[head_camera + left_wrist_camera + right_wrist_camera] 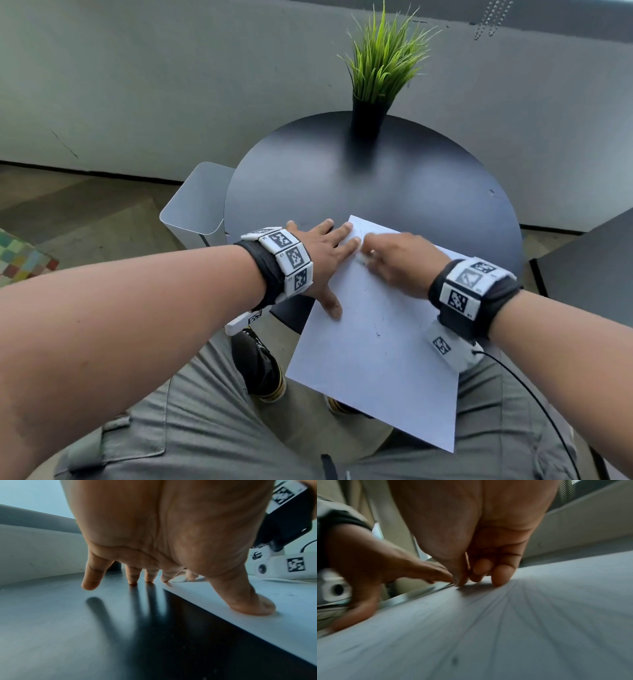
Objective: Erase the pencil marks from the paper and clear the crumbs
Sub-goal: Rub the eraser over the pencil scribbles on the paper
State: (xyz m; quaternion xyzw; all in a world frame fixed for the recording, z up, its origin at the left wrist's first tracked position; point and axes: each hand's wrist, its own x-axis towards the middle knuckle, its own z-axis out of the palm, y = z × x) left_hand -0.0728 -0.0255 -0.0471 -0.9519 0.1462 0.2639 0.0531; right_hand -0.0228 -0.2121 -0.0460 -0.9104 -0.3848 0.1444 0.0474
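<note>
A white sheet of paper [376, 342] lies on the round black table [342, 178], its near part hanging past the edge over my lap. Small dark pencil marks [377, 334] show near its middle. My left hand [325, 246] lies flat with fingers spread at the sheet's left edge, and its thumb [254, 605] presses the paper [257, 635]. My right hand [370, 253] is blurred at the sheet's far left corner. Its curled fingers [500, 574] pinch a small white eraser [180, 580] against the paper [505, 628], just beside the left fingertips.
A green grass plant in a black pot [368, 120] stands at the table's far side. A white bin [195, 205] sits on the floor left of the table. Another dark tabletop [589, 267] is at the right. A black cable [531, 394] trails from my right wrist.
</note>
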